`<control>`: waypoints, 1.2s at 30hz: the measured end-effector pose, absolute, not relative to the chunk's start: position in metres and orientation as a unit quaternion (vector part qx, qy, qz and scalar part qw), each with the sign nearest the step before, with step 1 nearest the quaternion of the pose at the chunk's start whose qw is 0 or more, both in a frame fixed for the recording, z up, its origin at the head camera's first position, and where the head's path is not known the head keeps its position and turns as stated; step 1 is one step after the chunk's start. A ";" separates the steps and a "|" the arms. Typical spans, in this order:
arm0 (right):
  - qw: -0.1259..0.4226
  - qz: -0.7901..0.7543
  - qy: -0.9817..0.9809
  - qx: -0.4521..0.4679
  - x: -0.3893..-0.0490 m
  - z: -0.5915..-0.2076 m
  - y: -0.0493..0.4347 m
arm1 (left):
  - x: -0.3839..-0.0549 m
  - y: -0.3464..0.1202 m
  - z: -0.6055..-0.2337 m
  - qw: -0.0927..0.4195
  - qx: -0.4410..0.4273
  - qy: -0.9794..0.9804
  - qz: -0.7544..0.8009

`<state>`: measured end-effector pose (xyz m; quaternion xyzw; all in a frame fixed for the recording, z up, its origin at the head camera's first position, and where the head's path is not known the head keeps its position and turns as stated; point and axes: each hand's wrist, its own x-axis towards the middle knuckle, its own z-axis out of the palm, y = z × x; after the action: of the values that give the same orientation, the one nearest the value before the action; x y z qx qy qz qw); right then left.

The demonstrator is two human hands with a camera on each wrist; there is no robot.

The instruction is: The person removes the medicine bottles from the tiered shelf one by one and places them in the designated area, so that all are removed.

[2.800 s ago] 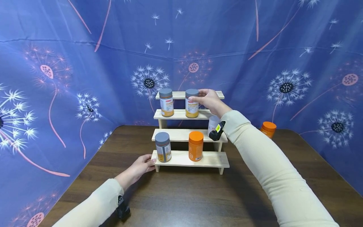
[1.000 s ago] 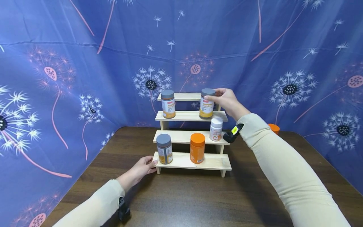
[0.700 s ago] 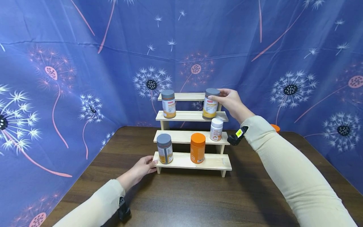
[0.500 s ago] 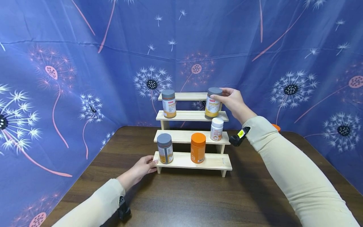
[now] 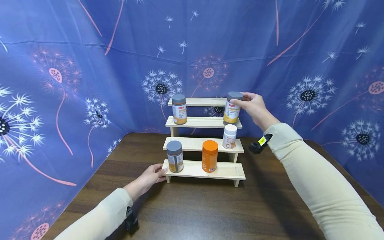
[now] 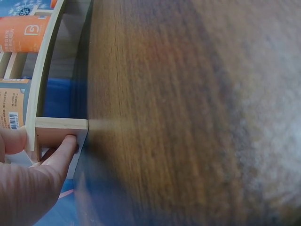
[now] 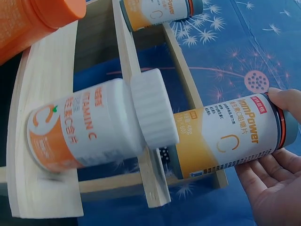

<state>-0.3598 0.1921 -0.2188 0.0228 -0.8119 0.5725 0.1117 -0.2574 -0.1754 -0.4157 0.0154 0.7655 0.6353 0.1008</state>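
Note:
In the head view my right hand (image 5: 256,108) grips a vitamin bottle (image 5: 231,112) by its grey lid, thumb in front and fingers behind. The bottle is upright at the right end of the stand's third tier; whether its base touches the board I cannot tell. The right wrist view shows the same bottle (image 7: 225,134), its yellow and white label facing out. My left hand (image 5: 148,178) holds the left end of the bottom tier of the wooden tiered stand (image 5: 195,168). In the left wrist view, the thumb lies on the board and a finger presses the leg (image 6: 61,125).
A second grey-lidded bottle (image 5: 179,110) stands left on the third tier. The white bottle (image 5: 229,136) is right on the second tier. On the bottom tier are a grey-lidded bottle (image 5: 175,156) and an orange bottle (image 5: 209,156). A patterned blue cloth (image 5: 255,60) hangs behind the table (image 5: 195,210).
My right hand has moved the grey-lidded bottle along the third tier from the middle to the right end. My left hand keeps its hold. The orange-lidded bottle at far right is now hidden.

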 end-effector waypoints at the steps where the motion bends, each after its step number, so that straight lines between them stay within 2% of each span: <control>1: 0.112 0.572 -0.812 0.021 -0.360 -0.219 0.194 | -0.257 -0.175 -0.416 0.102 0.016 0.766 0.634; 36: 0.133 0.558 -0.819 -0.015 -0.361 -0.236 0.255 | -0.254 -0.174 -0.413 0.100 0.016 0.767 0.634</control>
<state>-0.3612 0.2546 -0.2359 -0.0153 -0.8187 0.5583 0.1332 -0.2535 -0.1739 -0.4127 0.0155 0.7669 0.6337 0.1002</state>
